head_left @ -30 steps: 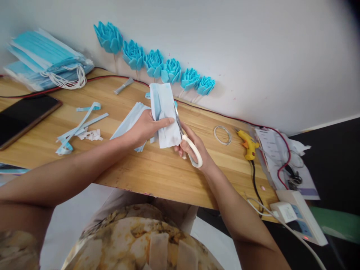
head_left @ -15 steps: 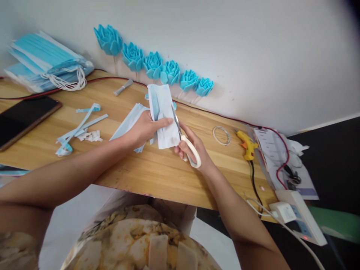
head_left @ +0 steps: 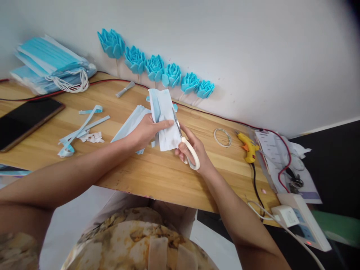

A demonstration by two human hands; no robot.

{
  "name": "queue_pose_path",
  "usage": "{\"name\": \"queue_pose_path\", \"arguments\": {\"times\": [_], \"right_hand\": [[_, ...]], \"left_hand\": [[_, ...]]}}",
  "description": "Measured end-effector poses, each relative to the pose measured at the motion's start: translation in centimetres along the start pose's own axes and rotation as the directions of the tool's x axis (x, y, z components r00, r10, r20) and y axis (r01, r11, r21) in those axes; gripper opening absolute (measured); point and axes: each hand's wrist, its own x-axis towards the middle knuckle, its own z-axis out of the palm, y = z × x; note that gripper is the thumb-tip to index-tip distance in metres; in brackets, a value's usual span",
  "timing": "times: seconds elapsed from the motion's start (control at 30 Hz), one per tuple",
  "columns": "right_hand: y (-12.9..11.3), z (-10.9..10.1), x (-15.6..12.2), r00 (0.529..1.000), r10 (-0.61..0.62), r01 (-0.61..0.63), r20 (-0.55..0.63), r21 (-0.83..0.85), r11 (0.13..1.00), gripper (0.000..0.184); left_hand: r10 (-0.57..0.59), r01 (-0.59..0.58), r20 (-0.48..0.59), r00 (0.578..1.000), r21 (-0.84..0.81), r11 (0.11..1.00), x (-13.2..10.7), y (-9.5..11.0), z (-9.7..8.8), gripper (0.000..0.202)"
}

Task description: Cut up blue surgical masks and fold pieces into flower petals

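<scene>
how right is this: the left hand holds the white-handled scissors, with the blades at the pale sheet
Wrong hand: the head view shows the right hand holding the white-handled scissors, with the blades at the pale sheet.

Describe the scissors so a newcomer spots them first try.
Start at the wooden desk and look in front of the row of blue flowers along the wall. There the left hand's grip has a blue-and-white sheet, and the right hand's grip has the scissors, blades at the sheet's right edge. Metal blades and a white looped handle set them apart from the pleated sheet.
</scene>
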Motion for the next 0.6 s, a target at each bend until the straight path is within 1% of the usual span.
{"name": "queue_pose_path", "arguments": {"times": [0.1,0.23,0.3,0.43,0.6], "right_hand": [[-0.07,0.09,0.0,1.0,0.01,-0.01,-0.007,0.008,1.0,0.11],[-0.03,0.19,-0.04,1.0,0.026,-0.026,-0.01,0.008,1.0,0.107],[0.07,0.16,-0.01,1.0,0.026,-0.025,-0.011,0.006,1.0,0.105],[0.21,0.03,0.13,1.0,0.029,-0.029,0.001,-0.001,1.0,0.107],[-0.04,0.04,0.07,0.999,0.032,-0.031,0.035,-0.019,0.999,0.104]], "left_hand": [[-0.007,0.007,0.001,1.0,-0.016,1.0,-0.09,0.12,0.07,0.036],[-0.022,0.022,0.005,1.0,-0.017,1.0,-0.06,0.02,-0.04,0.036],[-0.009,0.009,0.002,1.0,-0.001,1.0,0.03,-0.08,-0.15,0.036],[0.061,-0.061,-0.027,0.998,0.005,0.998,0.23,0.0,-0.37,0.038],[0.066,-0.067,-0.062,0.996,-0.017,0.998,0.45,0.3,-0.59,0.041]]}}
